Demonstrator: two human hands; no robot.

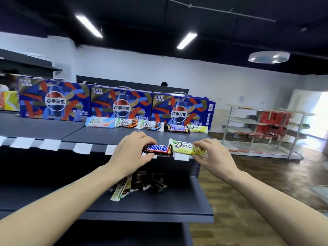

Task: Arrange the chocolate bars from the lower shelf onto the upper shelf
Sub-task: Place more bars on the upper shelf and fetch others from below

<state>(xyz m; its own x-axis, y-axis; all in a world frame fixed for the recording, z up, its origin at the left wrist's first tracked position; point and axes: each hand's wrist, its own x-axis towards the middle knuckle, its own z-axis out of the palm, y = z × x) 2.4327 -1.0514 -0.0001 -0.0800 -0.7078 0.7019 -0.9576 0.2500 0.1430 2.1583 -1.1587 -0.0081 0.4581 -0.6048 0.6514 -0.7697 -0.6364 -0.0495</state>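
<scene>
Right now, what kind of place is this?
Probably a shop or mock store: dark metal shelving with white price-tag holders, blue Pepsi drink cartons, and wrapped Dove and Snickers bars lined up on the upper shelf.

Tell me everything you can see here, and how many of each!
Pepsi boxes: three, blue with red, at the back of the upper shelf.
Bars in a row: five, four Dove and one Snickers, on the upper shelf before the boxes.
Snickers bar: one, brown and blue, held in the left hand.
Dove bar: one, pale green, held in the right hand.
Pile of bars: count unclear, dark and green, on the lower shelf.
Left hand: grips the Snickers.
Right hand: pinches the Dove.
</scene>
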